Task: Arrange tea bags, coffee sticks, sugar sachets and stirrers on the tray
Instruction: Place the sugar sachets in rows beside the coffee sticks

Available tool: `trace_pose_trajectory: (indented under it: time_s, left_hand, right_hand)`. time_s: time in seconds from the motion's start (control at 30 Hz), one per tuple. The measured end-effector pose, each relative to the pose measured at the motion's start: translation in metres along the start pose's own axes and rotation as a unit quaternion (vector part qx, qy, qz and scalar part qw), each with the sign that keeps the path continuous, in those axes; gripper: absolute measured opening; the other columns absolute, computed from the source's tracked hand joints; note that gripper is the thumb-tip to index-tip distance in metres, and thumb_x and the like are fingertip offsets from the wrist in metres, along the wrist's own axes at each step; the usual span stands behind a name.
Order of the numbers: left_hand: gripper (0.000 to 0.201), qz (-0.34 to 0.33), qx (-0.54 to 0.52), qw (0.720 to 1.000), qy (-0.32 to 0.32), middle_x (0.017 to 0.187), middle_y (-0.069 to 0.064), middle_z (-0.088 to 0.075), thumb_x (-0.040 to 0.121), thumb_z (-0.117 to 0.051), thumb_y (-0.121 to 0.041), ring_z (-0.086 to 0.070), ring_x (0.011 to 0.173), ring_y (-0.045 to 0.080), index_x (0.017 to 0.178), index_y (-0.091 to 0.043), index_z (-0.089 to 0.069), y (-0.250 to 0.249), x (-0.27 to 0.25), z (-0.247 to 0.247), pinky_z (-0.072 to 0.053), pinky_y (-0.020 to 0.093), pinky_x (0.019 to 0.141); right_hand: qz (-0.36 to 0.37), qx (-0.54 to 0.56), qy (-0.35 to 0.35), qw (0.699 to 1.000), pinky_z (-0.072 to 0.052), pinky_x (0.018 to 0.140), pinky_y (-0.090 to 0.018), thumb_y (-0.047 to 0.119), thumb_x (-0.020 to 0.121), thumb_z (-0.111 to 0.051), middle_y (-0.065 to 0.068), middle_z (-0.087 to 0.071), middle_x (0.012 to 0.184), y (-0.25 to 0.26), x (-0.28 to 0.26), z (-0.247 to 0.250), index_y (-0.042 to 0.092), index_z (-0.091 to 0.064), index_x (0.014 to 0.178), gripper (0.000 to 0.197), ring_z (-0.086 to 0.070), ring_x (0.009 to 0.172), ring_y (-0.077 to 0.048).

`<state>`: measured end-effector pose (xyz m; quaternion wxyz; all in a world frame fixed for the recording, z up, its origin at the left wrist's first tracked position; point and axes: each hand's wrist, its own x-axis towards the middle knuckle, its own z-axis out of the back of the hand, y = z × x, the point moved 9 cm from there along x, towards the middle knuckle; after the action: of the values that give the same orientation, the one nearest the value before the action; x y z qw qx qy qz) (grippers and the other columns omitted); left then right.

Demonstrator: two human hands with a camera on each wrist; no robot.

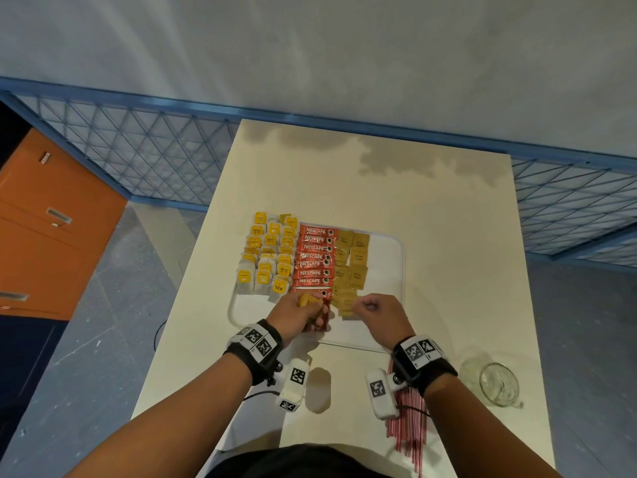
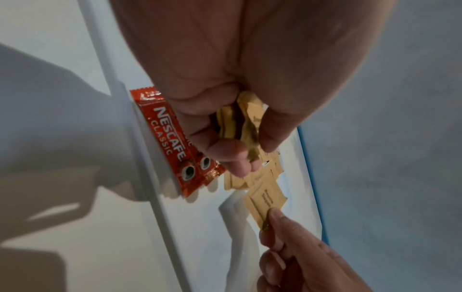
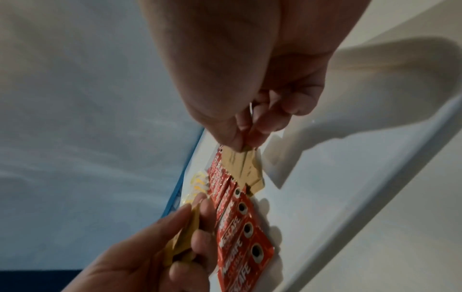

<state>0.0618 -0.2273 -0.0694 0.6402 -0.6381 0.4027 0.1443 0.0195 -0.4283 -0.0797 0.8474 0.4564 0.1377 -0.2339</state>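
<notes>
A white tray [image 1: 386, 291] holds yellow-tagged tea bags [image 1: 269, 257] at its left, a column of red coffee sticks [image 1: 313, 257] in the middle and brown sugar sachets [image 1: 351, 260] to their right. My left hand [image 1: 312, 305] hovers over the tray's near edge and grips a bunch of sugar sachets [image 2: 240, 122]. Two coffee sticks [image 2: 172, 142] jut out from behind its fingers; whether it grips them I cannot tell. My right hand [image 1: 362, 305] pinches one corner of a single sugar sachet [image 2: 265, 203] that lies low over the tray, at the near end of the sugar rows.
Red-and-white stirrers [image 1: 410, 429] lie in a bundle on the cream table [image 1: 448, 236], under my right wrist. A glass jug [image 1: 498, 382] stands near the table's right edge. An orange cabinet [image 1: 41, 229] is to the left, and blue mesh fencing [image 1: 155, 157] runs behind the table.
</notes>
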Motion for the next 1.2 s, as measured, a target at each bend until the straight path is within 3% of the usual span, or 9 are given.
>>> trace_pose_trajectory:
  time_s: [0.1,0.27,0.43,0.53,0.7,0.8,0.9,1.03,1.2]
  left_hand:
    - [0.016,0.01,0.0,1.0,0.003,0.102,0.028,-0.072,0.1,-0.054,-0.003,-0.065,0.086,0.041,0.116,-0.005,-0.056,-0.004,0.004,-0.001,-0.055,0.041,0.069]
    - [0.018,0.018,-0.021,1.0,-0.014,0.09,0.015,-0.071,0.098,-0.055,-0.002,-0.061,0.085,0.035,0.115,-0.006,-0.058,-0.005,0.006,0.002,-0.048,0.031,0.057]
    - [0.017,0.018,-0.019,0.999,-0.023,0.088,0.013,-0.074,0.098,-0.057,-0.001,-0.063,0.07,0.026,0.114,-0.005,-0.06,0.0,0.007,0.008,-0.051,0.044,0.075]
    - [0.016,0.015,-0.013,1.0,-0.022,0.084,0.008,-0.074,0.098,-0.055,-0.001,-0.062,0.062,0.019,0.112,-0.005,-0.062,0.002,0.005,0.009,-0.05,0.038,0.07]
    - [0.016,0.024,-0.023,0.999,-0.029,0.087,0.012,-0.076,0.097,-0.057,-0.003,-0.065,0.081,0.032,0.111,-0.007,-0.064,0.008,0.004,0.011,-0.052,0.057,0.091]
    - [0.018,0.031,-0.029,0.998,-0.035,0.085,0.01,-0.075,0.097,-0.059,-0.005,-0.064,0.083,0.033,0.114,-0.007,-0.063,0.01,0.004,0.013,-0.054,0.064,0.09]
    - [0.02,0.035,-0.034,0.998,-0.034,0.087,0.011,-0.074,0.096,-0.058,-0.003,-0.063,0.068,0.023,0.116,-0.005,-0.062,0.012,0.006,0.017,-0.056,0.055,0.088]
    - [0.022,0.042,-0.021,0.998,-0.033,0.087,0.01,-0.072,0.097,-0.056,-0.001,-0.061,0.061,0.018,0.118,-0.003,-0.06,0.01,0.008,0.022,-0.052,0.028,0.056]
    - [0.02,0.05,0.011,0.998,-0.035,0.09,0.011,-0.072,0.095,-0.057,0.002,-0.063,0.065,0.019,0.113,-0.007,-0.06,0.011,0.013,0.027,-0.056,0.029,0.06]
  right_hand:
    - [-0.041,-0.018,-0.037,0.998,-0.049,0.063,-0.031,0.027,0.09,-0.065,0.005,-0.066,0.061,-0.009,0.008,0.012,0.02,-0.068,0.059,0.032,-0.061,0.062,-0.015]
    - [-0.074,-0.076,-0.04,0.994,-0.051,0.062,-0.032,0.026,0.089,-0.065,0.007,-0.056,0.052,-0.016,0.018,0.011,0.019,-0.054,0.05,0.041,-0.056,0.057,-0.017]
    - [-0.08,-0.08,-0.047,0.992,-0.058,0.078,-0.038,0.036,0.089,-0.063,0.008,-0.07,0.08,-0.016,0.021,0.01,0.026,-0.062,0.075,0.017,-0.066,0.079,-0.018]
    - [-0.014,-0.104,-0.037,0.994,-0.058,0.075,-0.041,0.042,0.091,-0.061,0.008,-0.071,0.085,0.0,0.021,0.001,0.031,-0.058,0.09,0.011,-0.068,0.078,-0.018]
    - [0.06,-0.171,0.015,0.983,-0.059,0.08,-0.036,0.055,0.09,-0.064,0.012,-0.073,0.111,0.026,0.024,-0.027,0.037,-0.064,0.118,0.034,-0.069,0.093,-0.013]
    - [0.07,-0.19,0.016,0.979,-0.057,0.079,-0.033,0.054,0.092,-0.065,0.011,-0.072,0.115,0.034,0.024,-0.031,0.037,-0.064,0.123,0.036,-0.068,0.096,-0.013]
    - [0.066,-0.188,0.022,0.98,-0.056,0.081,-0.034,0.052,0.093,-0.064,0.011,-0.071,0.119,0.035,0.025,-0.034,0.039,-0.063,0.125,0.034,-0.068,0.098,-0.013]
    - [0.075,-0.172,0.038,0.982,-0.056,0.085,-0.036,0.049,0.096,-0.061,0.011,-0.069,0.123,0.036,0.024,-0.036,0.042,-0.065,0.124,0.029,-0.067,0.101,-0.013]
    - [0.09,-0.169,0.055,0.98,-0.055,0.087,-0.037,0.037,0.1,-0.06,0.006,-0.068,0.123,0.04,0.023,-0.036,0.04,-0.069,0.12,0.023,-0.066,0.102,-0.017]
